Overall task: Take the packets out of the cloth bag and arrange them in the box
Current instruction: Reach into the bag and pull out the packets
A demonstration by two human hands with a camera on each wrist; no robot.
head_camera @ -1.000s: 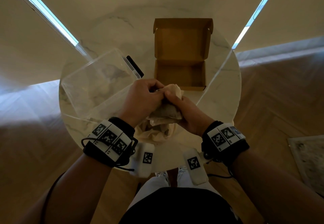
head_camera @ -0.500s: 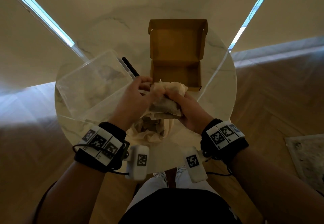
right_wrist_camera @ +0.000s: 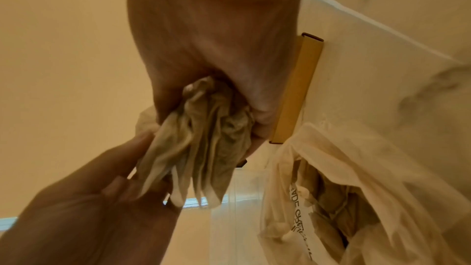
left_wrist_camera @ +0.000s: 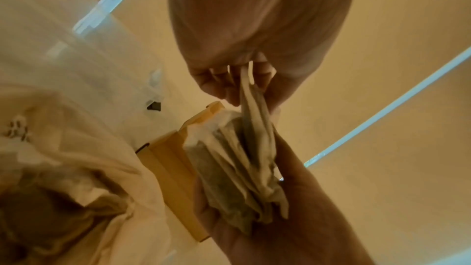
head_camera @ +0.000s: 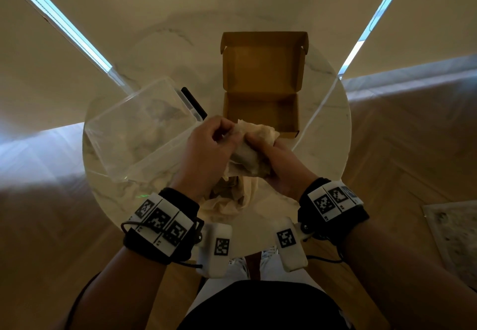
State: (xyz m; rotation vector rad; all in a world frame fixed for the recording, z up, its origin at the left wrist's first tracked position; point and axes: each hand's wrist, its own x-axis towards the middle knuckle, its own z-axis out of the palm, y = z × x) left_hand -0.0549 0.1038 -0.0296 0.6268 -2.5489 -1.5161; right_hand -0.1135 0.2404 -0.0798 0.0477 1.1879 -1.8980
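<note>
Head view showed my two hands meeting at the centre of the frame over the round white marble counter [head_camera: 322, 123]. My right hand [head_camera: 281, 167] was curled under a bunch of crumpled beige paper packets [head_camera: 247, 154], cradling them in the palm, while my left hand [head_camera: 206, 148] pinched the upper end of one packet between thumb and fingertips, I judged to peel it free of the rest. The cream cloth bag [head_camera: 227, 200] lay slumped open just below the hands, near the lower edge of the counter, with more brown contents inside in the right wrist view. The open brown cardboard box [head_camera: 260, 112], its lid standing back, sat just above the hands and looked empty, so the way into it seemed free. A clear plastic tub [head_camera: 134, 133] tilted at centre left crowded my left hand's side; the counter rim ran close at the right.
</note>
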